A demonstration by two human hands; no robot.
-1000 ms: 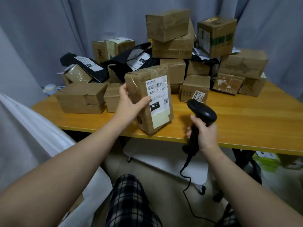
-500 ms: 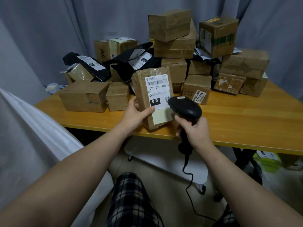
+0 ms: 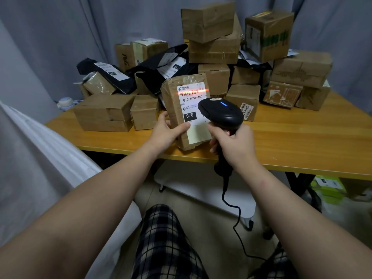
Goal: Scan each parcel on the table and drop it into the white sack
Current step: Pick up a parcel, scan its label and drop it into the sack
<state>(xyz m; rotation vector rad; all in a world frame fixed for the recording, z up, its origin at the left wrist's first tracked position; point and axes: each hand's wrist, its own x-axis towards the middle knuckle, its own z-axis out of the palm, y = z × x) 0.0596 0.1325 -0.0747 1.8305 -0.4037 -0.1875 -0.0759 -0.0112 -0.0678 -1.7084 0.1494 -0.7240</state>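
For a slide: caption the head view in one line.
The left hand holds a taped parcel; the right hand aims the scanner, red line on its barcode.

Grey curtain (image 3: 50, 37) — green boxes (image 3: 327, 187) on floor.

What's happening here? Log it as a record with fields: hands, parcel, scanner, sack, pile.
left hand: grips parcel by its lower left edge
right hand: grips scanner by the handle
label: faces the camera, reads 070-070-A80
beam: red line across the top of the label
sack: white, left of the table
pile: many more parcels, at the table's back
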